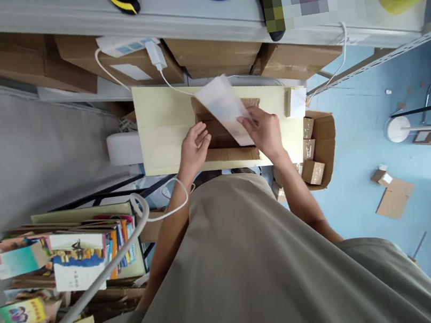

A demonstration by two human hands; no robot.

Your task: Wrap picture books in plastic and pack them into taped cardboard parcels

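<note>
Khaki-grey fabric shirt (pixel 244 243) seen nearest. Flat translucent white packet (pixel 219 101) clamped in grip of right hand (pixel 265 129), held above open brown cardboard box (pixel 233 154) on pale-yellow surface (pixel 162 131). Left hand (pixel 193 149) held beside box, grip loosely apart.

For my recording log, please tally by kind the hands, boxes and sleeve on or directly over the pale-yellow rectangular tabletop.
Bare hands, left hand and right hand: 2
Open brown cardboard box: 1
Small white rectangular box: 1
Flat translucent whitish sleeve: 1
Total: 5
</note>
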